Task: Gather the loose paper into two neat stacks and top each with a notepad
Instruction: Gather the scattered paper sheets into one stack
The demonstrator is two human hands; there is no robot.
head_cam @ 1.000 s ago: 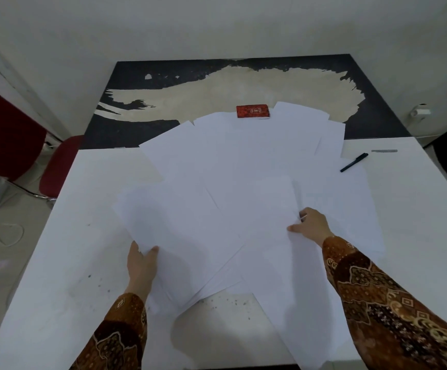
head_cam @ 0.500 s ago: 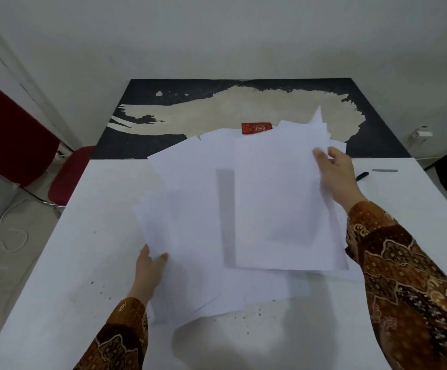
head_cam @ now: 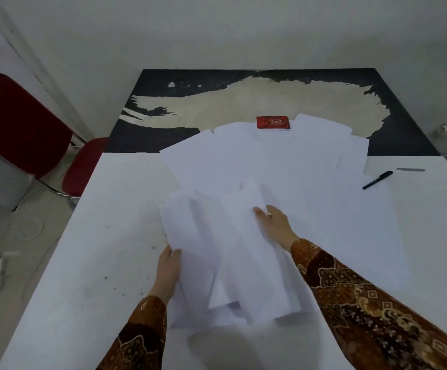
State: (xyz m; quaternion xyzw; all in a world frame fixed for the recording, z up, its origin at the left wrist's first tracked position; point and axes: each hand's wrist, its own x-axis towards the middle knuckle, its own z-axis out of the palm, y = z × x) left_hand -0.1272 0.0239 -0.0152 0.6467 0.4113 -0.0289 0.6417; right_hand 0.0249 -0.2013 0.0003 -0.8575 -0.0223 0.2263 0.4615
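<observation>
Gathering a growing pile of sheets [head_cam: 225,252] at the near middle of the white table [head_cam: 88,263]. Gripping the pile's left edge with the left hand [head_cam: 167,273], thumb curled over the top; laying the right hand [head_cam: 276,224] flat on the pile, fingers straight and holding nothing. Ideally sliding sheets in squarely, tapping edges flush, keeping light pressure to avoid creasing. Lying fanned beyond the pile: more loose paper [head_cam: 284,156], reaching a red notepad [head_cam: 273,122] at its far edge. Resting right of the pile: a black pen [head_cam: 377,180]. Standing far left of the pile: red chairs [head_cam: 16,124], pale wall behind.
</observation>
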